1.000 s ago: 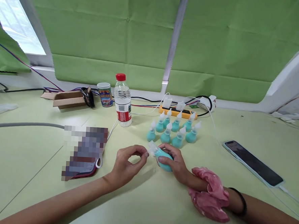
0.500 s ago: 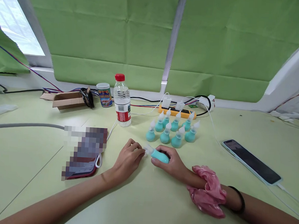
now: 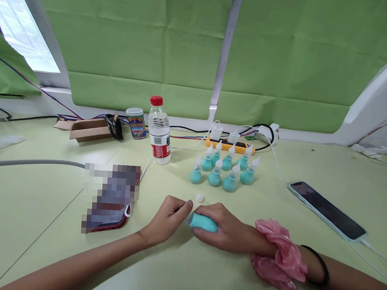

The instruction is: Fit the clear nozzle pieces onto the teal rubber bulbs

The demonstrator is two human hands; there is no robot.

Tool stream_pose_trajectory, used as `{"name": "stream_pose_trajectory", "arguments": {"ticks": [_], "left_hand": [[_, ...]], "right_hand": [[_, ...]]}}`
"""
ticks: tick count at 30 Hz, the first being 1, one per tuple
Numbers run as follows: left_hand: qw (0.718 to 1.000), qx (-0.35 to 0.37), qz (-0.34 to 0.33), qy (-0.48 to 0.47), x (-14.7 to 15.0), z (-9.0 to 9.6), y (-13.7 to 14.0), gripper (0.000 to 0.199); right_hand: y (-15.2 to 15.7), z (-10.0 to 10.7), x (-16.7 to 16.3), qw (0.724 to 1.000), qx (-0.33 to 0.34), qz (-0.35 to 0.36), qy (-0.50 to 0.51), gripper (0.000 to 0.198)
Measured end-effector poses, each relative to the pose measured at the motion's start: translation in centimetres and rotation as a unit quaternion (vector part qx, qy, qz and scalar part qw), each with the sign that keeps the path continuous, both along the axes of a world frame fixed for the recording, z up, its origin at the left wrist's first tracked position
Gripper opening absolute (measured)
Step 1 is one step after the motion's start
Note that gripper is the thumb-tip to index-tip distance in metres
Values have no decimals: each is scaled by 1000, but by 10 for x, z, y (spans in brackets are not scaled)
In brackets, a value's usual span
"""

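My right hand (image 3: pixel 219 227) is wrapped round the teal bulb of a nasal aspirator (image 3: pixel 204 222), which lies sideways with its clear end toward the left. My left hand (image 3: pixel 169 218) is closed at that clear end, its thumb on top; the fingers hide the tip. Just beyond the hands a small whitish piece (image 3: pixel 200 198) rests on the table. Behind it stand several upright teal nasal aspirators (image 3: pixel 214 177) with translucent pointed tips, grouped together.
A water bottle (image 3: pixel 160 138) with a red cap stands behind my left hand, beside a can (image 3: pixel 136 124) and an open cardboard box (image 3: pixel 91 131). Phones lie left (image 3: pixel 110 221) and right (image 3: pixel 327 210). Behind the aspirators, an orange power strip (image 3: pixel 229 145) has chargers and cables.
Both hands have come down nearer to me with the aspirator. A small whitish piece now lies alone on the table beyond them. My left hand has closed further round the clear end.
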State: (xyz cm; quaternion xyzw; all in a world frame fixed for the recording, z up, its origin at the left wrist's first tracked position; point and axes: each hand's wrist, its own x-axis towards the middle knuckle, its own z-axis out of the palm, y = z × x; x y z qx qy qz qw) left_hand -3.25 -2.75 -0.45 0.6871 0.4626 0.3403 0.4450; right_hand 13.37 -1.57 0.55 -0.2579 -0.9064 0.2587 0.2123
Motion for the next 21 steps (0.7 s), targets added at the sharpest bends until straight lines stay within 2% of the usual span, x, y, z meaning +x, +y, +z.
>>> {"name": "stream_pose_trajectory", "arguments": {"ticks": [3, 6, 8, 9, 10, 11, 12, 13, 14, 15, 17, 19, 21], "left_hand": [[991, -87, -17, -96, 2, 1, -2, 45], [958, -199, -28, -205, 5, 3, -3, 43], [926, -269, -57, -258, 4, 2, -1, 41], [919, -284, -63, -268, 3, 2, 1, 41], [923, -275, -53, -263, 2, 1, 3, 40], [941, -239, -24, -238, 0, 0, 5, 40], [967, -173, 18, -188, -2, 0, 8, 39], [988, -84, 58, -117, -4, -1, 10, 39], [996, 13, 82, -32, -6, -1, 12, 37], [989, 106, 88, 55, -7, -2, 13, 33], [949, 232, 57, 203, -8, -3, 15, 23], [917, 270, 27, 292, -8, -6, 16, 19], [905, 268, 13, 330, -7, -10, 16, 18]], "right_hand": [[1, 7, 2, 998, -23, 47, 25, 16], [0, 14, 4, 994, -33, 93, 40, 16], [-2, 19, 6, 994, -4, 110, 29, 13], [-3, 21, 7, 993, 16, 112, 18, 12], [-4, 24, 8, 993, 36, 109, 7, 11], [-4, 26, 9, 994, 52, 101, -2, 11], [-4, 28, 11, 994, 65, 87, -2, 12], [-3, 30, 12, 995, 75, 69, 6, 13], [-1, 31, 14, 995, 84, 48, 22, 14], [1, 33, 16, 995, 92, 26, 42, 14], [5, 35, 19, 991, 105, -8, 78, 14], [8, 36, 21, 989, 109, -26, 98, 14], [10, 35, 22, 988, 105, -43, 105, 13]]}}
